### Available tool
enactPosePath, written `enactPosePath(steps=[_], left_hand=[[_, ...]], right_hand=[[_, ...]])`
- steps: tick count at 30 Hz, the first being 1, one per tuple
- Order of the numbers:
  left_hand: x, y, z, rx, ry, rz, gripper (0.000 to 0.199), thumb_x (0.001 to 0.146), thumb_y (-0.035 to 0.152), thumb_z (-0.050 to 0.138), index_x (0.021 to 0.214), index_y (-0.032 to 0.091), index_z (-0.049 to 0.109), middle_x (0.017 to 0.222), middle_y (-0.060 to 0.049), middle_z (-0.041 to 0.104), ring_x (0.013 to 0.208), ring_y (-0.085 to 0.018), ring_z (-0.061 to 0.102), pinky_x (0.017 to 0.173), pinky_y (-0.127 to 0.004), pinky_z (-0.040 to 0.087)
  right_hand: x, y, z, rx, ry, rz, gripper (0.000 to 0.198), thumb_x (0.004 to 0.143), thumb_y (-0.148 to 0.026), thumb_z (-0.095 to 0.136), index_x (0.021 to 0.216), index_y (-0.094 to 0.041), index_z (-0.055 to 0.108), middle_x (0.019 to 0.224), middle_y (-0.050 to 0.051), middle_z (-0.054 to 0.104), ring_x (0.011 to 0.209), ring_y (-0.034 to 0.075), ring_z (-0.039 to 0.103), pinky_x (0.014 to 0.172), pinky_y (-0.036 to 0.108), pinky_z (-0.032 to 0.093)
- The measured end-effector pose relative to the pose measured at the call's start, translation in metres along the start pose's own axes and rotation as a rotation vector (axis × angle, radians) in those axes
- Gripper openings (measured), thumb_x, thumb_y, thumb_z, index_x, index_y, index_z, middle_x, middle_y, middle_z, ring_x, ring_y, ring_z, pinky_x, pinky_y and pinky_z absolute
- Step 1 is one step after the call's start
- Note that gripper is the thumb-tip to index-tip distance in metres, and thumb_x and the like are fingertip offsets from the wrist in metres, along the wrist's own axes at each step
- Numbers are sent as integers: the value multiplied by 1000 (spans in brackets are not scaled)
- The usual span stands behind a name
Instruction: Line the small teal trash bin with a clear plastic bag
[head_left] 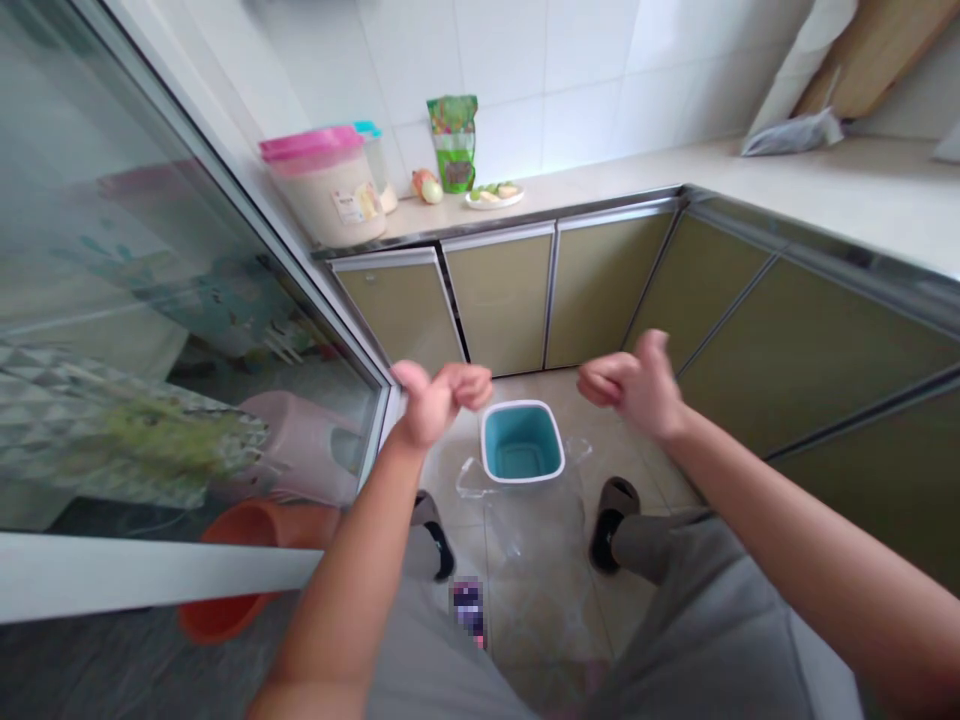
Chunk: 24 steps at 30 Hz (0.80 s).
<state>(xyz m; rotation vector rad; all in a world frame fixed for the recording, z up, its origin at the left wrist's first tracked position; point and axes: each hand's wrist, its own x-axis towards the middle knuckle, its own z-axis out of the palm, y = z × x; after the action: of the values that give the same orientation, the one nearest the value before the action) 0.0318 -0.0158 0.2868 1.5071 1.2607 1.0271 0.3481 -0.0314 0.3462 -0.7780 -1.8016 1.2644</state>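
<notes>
My left hand (442, 398) is raised above the floor, fingers curled in and thumb sticking up. My right hand (634, 388) mirrors it, also with curled fingers and a raised thumb; I see nothing in either. Between and below them, a teal bin (523, 482) with a white rim stands upright on the tiles, apart from both hands. Its open top faces me, and no contents show inside. Crumpled clear plastic (510, 535) lies on the floor around the bin's near side.
Low cabinets (499, 295) line the far wall and right side. On the counter (600, 178) stand a pink-lidded container (322, 195), a green pouch (454, 150), an onion (426, 187) and a small plate of food (495, 203). A glass sliding door (187, 250) closes in the left; an orange bucket (232, 600) shows there.
</notes>
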Motion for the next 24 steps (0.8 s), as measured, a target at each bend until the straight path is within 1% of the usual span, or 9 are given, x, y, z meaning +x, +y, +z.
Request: enactPosePath(steps=[3, 5, 7, 10, 12, 14, 17, 20, 24], left_hand=[[75, -28, 25, -65, -71, -107, 84, 67, 100, -3, 61, 25, 34, 50, -1, 34, 49, -15, 45, 47, -32, 34], [95, -49, 30, -87, -118, -175, 83, 65, 98, -11, 59, 26, 30, 48, 1, 27, 45, -13, 36, 46, -30, 31], [99, -61, 28, -110, -149, -203, 81, 63, 96, -15, 58, 26, 27, 47, 3, 23, 43, -11, 29, 44, -29, 29], [95, -63, 22, -153, -153, -171, 80, 66, 96, -12, 58, 26, 25, 49, 4, 22, 43, -10, 24, 45, -28, 26], [92, -63, 20, -170, -141, -124, 80, 74, 97, -1, 59, 24, 30, 52, 4, 26, 45, -10, 26, 47, -28, 28], [86, -69, 21, -163, -137, -82, 75, 84, 93, 25, 64, 23, 39, 56, 3, 34, 48, -10, 33, 51, -27, 32], [64, -101, 22, -95, -101, -100, 49, 85, 69, 62, 80, 21, 52, 65, 4, 48, 56, -10, 45, 57, -24, 38], [29, -152, 17, 86, -78, -275, 33, 83, 50, 68, 95, 21, 59, 71, 4, 57, 61, -11, 53, 62, -24, 45], [-10, -213, 3, 430, -327, -490, 42, 69, 34, 80, 107, 21, 69, 89, -2, 72, 81, -17, 66, 78, -27, 52]], right_hand=[[51, 95, -12, 49, 4, 347, 79, 69, -100, -11, 54, -28, 19, 43, -4, 14, 43, 13, 12, 41, 29, 16], [63, 139, -17, 80, 14, 418, 78, 69, -97, -17, 56, -28, 17, 44, -5, 14, 43, 13, 12, 42, 29, 15], [64, 158, -21, 100, 20, 419, 78, 68, -96, -20, 57, -28, 16, 45, -5, 14, 44, 12, 12, 42, 29, 15], [62, 160, -25, 102, 48, 389, 77, 72, -95, -17, 57, -28, 17, 46, -5, 15, 44, 12, 13, 43, 29, 15], [61, 159, -26, 60, 77, 367, 75, 79, -94, -9, 57, -27, 18, 47, -4, 17, 45, 12, 16, 44, 28, 18], [56, 164, -24, -43, 117, 347, 74, 85, -92, 5, 57, -26, 23, 49, -4, 24, 46, 13, 22, 46, 28, 23], [37, 189, -12, -301, 160, 365, 66, 94, -80, 28, 60, -24, 38, 54, 0, 43, 54, 14, 40, 55, 28, 35], [7, 226, 9, -675, -37, 484, 49, 98, -57, 41, 72, -19, 60, 75, 6, 66, 72, 18, 59, 67, 28, 43], [-27, 274, 42, -974, -432, 514, 27, 95, -36, 54, 106, -23, 75, 120, 9, 72, 105, 23, 67, 86, 30, 48]])
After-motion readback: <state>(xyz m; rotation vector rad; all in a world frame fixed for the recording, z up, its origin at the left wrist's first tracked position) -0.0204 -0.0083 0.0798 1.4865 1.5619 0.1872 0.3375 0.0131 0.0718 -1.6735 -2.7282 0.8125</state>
